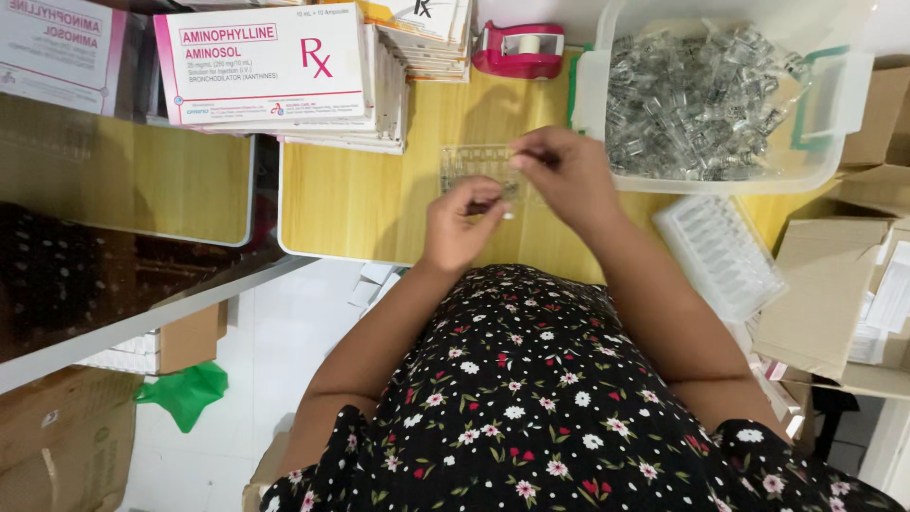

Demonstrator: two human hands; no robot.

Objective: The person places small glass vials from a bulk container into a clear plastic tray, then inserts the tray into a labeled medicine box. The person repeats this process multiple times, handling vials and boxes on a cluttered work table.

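A clear plastic tray [471, 163] is held on the yellow table [360, 204] between both hands. Left hand [462, 226] is pinched on its near edge; right hand [565, 171] is pinched at its right end (contents unclear). A tub of ampoules [706, 104] is seen just beside.

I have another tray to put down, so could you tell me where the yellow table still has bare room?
The widest bare patch lies on the table left of the hands, between the carton stack and the near edge. A small strip runs between the tape dispenser and the clear tray. The right is crowded: ampoule bin, white trays, cardboard boxes.
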